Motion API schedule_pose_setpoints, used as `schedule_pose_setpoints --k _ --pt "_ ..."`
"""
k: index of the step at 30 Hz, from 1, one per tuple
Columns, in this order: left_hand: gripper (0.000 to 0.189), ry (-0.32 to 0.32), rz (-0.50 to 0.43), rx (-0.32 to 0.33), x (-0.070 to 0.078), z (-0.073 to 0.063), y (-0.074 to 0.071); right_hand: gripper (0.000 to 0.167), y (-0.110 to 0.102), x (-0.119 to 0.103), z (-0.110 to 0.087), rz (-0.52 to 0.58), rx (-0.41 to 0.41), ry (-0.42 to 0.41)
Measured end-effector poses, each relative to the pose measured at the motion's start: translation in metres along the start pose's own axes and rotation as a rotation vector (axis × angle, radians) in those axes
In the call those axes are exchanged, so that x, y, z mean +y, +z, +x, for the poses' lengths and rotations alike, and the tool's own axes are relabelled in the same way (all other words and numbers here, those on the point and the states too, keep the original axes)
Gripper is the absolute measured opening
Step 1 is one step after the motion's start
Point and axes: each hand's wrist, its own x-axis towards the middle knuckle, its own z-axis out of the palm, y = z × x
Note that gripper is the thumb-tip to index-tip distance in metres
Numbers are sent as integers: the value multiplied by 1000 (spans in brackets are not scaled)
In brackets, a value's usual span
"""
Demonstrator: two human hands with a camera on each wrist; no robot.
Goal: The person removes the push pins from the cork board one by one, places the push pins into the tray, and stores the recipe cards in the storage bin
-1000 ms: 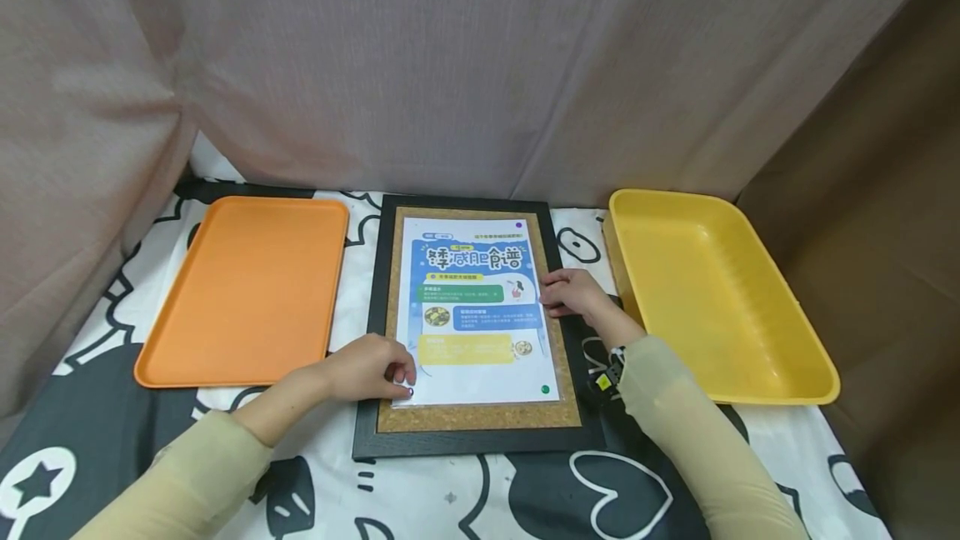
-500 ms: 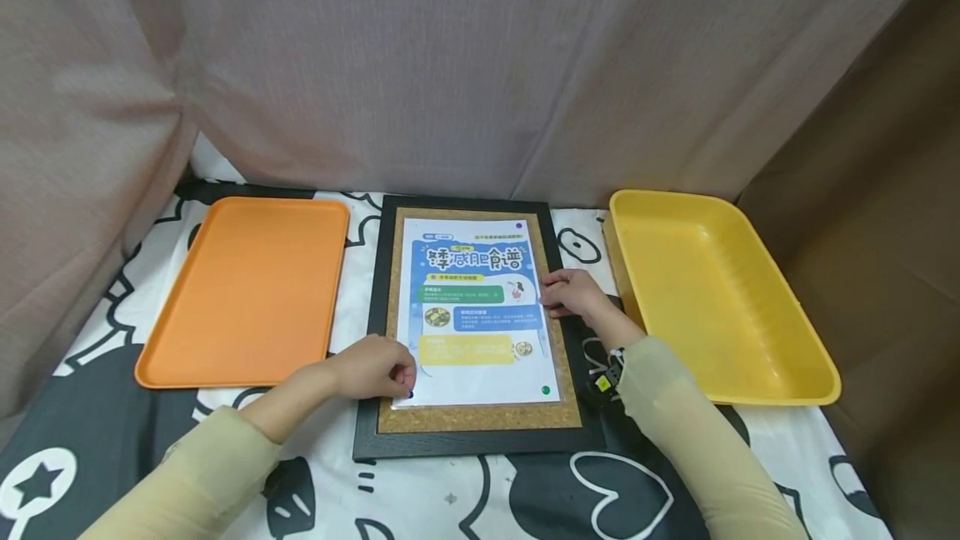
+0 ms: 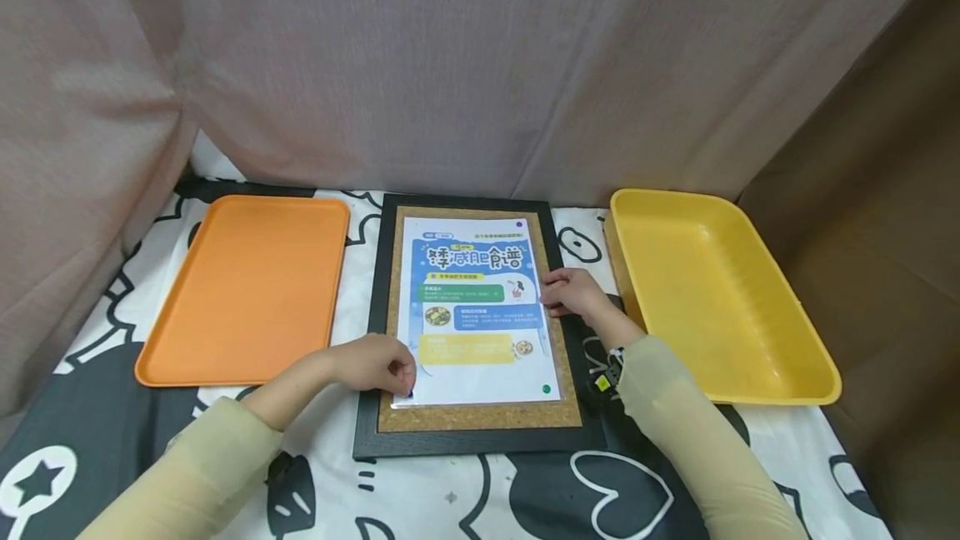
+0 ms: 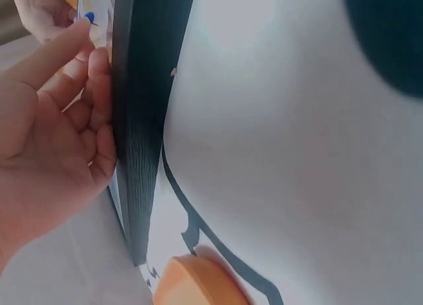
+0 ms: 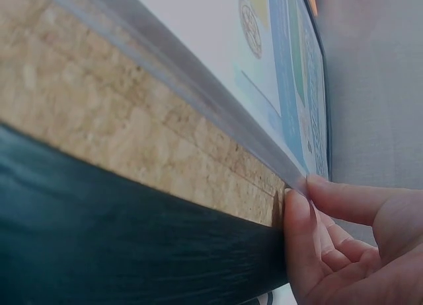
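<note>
A printed poster (image 3: 472, 382) lies on a black-framed cork board (image 3: 480, 417), with a purple push pin (image 3: 519, 225) at its top right corner and a green push pin (image 3: 546, 389) at its bottom right. My left hand (image 3: 371, 363) is at the poster's lower left corner. Its thumb and a finger pinch a blue push pin (image 4: 90, 17), whose short needle shows in the left wrist view. On the opposite side, my right hand (image 3: 576, 294) pinches the poster's right edge between thumb and forefinger; in the right wrist view the sheet's edge (image 5: 218, 97) stands slightly off the cork.
Left of the board lies a flat orange tray (image 3: 247, 290). A deeper yellow tray (image 3: 720, 298) stands on the right, close to the right forearm. Beneath everything is a black-and-white patterned cloth (image 3: 427, 498); a grey-brown curtain (image 3: 465, 65) hangs behind.
My left wrist has risen and turned slightly while the fingertips stay at the poster's lower left corner. The right hand, poster and board look unmoved.
</note>
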Motion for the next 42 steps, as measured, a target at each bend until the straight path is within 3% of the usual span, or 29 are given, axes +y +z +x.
schedule_pose_setpoints --k 6,12,19,30,35,42 --pt "7 40 -128 20 -7 -4 -8 43 1 0 1 -2 -2 4" --pt "7 37 -158 148 -16 -10 -24 43 1 0 1 -10 -1 9" --pt "9 -73 -161 388 -27 -21 -48 43 1 1 3 -16 9 12" --pt "19 -279 -151 675 -57 -37 -80 43 0 0 2 -17 8 -11" --pt "21 -368 -131 745 -73 -41 -90 44 -1 1 3 -4 1 -16" --pt "20 -460 -102 785 -92 -45 -96 43 0 1 3 -9 1 -8"
